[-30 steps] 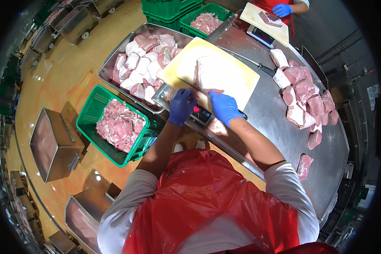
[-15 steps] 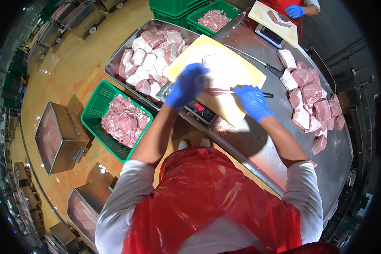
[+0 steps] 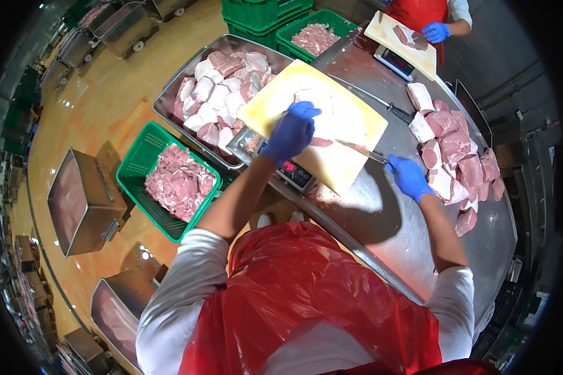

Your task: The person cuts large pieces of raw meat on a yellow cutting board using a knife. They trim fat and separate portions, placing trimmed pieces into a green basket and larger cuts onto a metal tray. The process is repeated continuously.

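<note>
A pale block of raw meat (image 3: pixel 324 112), washed out by bright light, lies on a yellow cutting board (image 3: pixel 270 94). My left hand (image 3: pixel 294 132), in a blue glove, presses on its left side with bent fingers. My right hand (image 3: pixel 409 178), also gloved in blue, is closed round the handle of a knife (image 3: pixel 370 154). The blade points left toward the meat's near end, where a thin pink flap (image 3: pixel 321 142) shows. Beneath the board sits a scale (image 3: pixel 298 175) with a red display.
Meat blocks fill a steel tub (image 3: pixel 162 94) behind left; others are piled (image 3: pixel 460 153) on the right of the steel table (image 3: pixel 381 215). A green crate (image 3: pixel 131 169) holds trimmings. A sharpening steel (image 3: pixel 372 97) lies beyond the board. Across the table, a co-worker's gloved hand (image 3: pixel 436 32) is near another board.
My right hand has moved right and nearer to me, drawing the knife back from the meat. My left hand has shifted slightly right, its fingers more bent.
</note>
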The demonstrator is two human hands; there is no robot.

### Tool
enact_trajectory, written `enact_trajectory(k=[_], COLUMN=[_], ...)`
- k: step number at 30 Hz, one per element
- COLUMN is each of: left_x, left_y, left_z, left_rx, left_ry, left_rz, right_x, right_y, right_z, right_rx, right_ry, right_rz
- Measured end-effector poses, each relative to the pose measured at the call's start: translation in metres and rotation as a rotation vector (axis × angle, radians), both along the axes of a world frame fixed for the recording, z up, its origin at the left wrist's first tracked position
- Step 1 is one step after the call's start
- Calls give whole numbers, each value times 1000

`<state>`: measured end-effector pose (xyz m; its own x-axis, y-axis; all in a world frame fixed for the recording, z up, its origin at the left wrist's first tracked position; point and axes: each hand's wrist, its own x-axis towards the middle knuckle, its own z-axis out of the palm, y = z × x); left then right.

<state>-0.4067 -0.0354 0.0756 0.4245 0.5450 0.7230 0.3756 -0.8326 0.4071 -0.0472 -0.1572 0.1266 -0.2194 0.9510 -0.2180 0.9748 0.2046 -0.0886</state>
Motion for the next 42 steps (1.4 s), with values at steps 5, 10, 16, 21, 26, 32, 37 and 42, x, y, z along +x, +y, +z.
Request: enact_trajectory(k=[5,10,16,21,26,32,37,42], left_x=[-15,-52,-206,-309,-169,-68,-144,-197], left_y=[-68,-41,-34,-57,-46,-103,-95,-58], left_z=[61,63,52,-11,-26,-125,-177,-159], left_rx=[149,434,433,-922,-579,-116,-557,-271], left_ry=[254,534,407,764,499,260,-18,153], left_rz=[101,192,579,963,651,-4,318,1165], right_x=[-94,-175,-162,-138,-163,-171,-144,-123], right_y=[-9,3,-15,-5,6,2,-31,-56], right_z=[29,97,116,64,12,31,23,-10], right_rx=[-126,-129,-50,-287,-199,-115,-32,-32], right_ry=[339,278,252,977,1402,1410,1376,1345], right_rz=[-71,62,238,-367,-599,-514,-652,-812])
